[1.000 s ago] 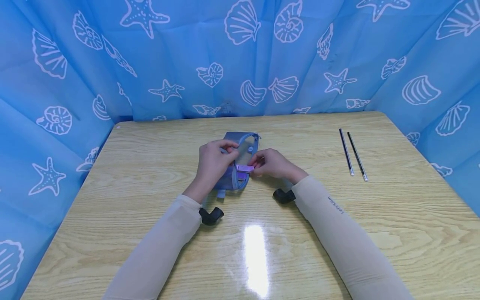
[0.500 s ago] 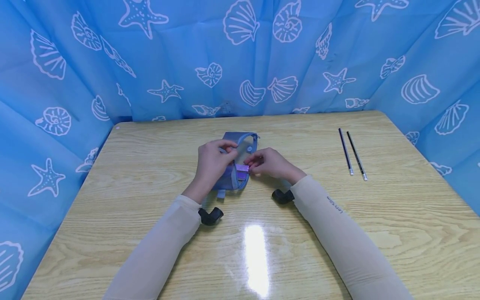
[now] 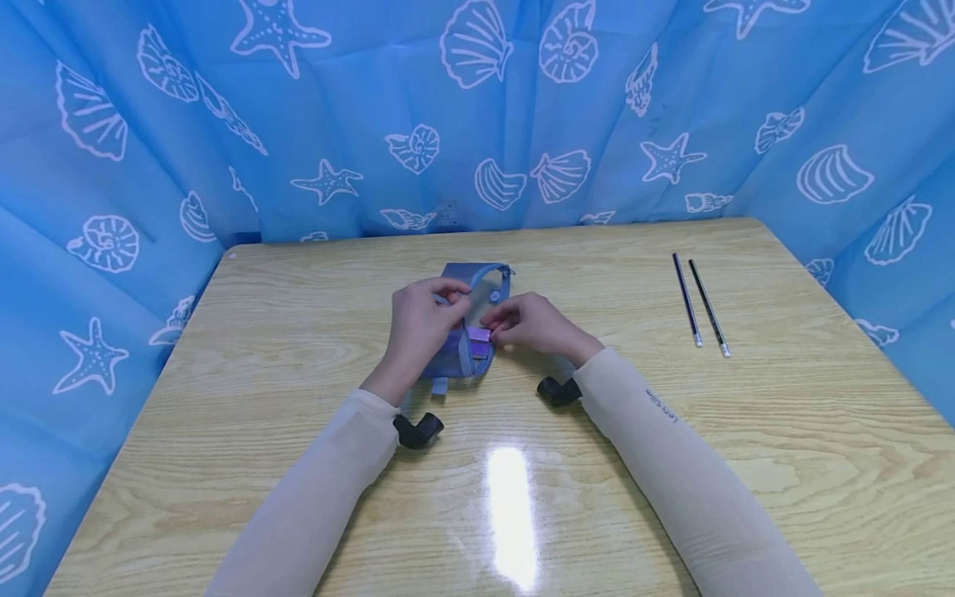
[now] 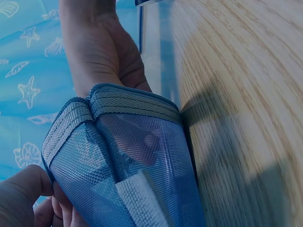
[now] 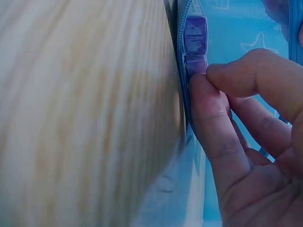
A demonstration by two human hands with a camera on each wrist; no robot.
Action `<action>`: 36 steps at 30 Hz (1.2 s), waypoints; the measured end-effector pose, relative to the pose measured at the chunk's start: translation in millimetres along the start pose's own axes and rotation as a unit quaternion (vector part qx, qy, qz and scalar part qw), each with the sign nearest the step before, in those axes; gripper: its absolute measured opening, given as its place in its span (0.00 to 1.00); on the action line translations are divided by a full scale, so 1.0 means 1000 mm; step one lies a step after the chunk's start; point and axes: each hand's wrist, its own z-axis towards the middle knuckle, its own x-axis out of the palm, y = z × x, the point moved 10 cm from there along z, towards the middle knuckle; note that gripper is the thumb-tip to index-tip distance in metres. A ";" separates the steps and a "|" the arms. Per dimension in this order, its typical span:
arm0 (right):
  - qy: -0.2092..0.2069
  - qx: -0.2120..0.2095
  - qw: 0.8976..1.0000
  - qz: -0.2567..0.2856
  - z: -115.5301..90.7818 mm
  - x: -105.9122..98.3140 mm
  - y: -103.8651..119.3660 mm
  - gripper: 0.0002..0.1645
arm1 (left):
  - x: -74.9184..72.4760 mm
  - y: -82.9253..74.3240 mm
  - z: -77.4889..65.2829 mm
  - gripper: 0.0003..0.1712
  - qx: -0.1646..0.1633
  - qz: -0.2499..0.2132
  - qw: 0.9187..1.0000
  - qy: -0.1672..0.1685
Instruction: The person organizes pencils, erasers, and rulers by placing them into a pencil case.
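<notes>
A blue mesh zip pouch [image 3: 446,363] lies unzipped near the middle of the table, its mouth facing right. My left hand [image 3: 419,322] pinches the pouch's upper edge between thumb and fingers, lifting the mouth apart. At the mouth, my right hand [image 3: 539,325] pinches the end of a small purple block [image 5: 197,65] with thumb and fingertips, most of it inside the pouch. Another purple block [image 5: 195,34] sits deeper inside, right by the zip edge. In the left wrist view the mesh [image 4: 147,127] stands in front of my right fingers.
Two dark pencils with white ends, a left pencil [image 3: 687,300] and a right pencil [image 3: 710,308], lie side by side at the table's right. A blue shell-print curtain [image 3: 477,116] hangs behind the wooden table [image 3: 298,348]. Black wrist cameras sit below both hands.
My right hand has shifted slightly left, moving the pinched purple block farther into the pouch. The left hand keeps its hold on the pouch edge.
</notes>
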 end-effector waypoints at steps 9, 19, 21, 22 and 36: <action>-0.100 0.030 0.993 -0.047 -0.016 -0.061 -0.015 0.19 | 0.000 0.002 -0.001 0.10 -0.008 -0.009 1.000 -0.005; -0.297 0.194 0.924 -0.142 -0.094 -0.180 -0.080 0.22 | -0.001 0.001 -0.002 0.09 -0.005 -0.016 1.000 -0.004; -0.312 0.223 0.911 -0.154 -0.107 -0.193 -0.092 0.23 | -0.001 0.001 -0.002 0.09 -0.005 -0.017 1.000 -0.004; -0.315 0.238 0.906 -0.156 -0.113 -0.197 -0.098 0.23 | -0.001 0.001 -0.001 0.09 -0.005 -0.016 1.000 -0.004; -0.318 0.290 0.891 -0.146 -0.139 -0.205 -0.129 0.23 | 0.000 0.002 -0.001 0.09 -0.007 -0.013 1.000 -0.002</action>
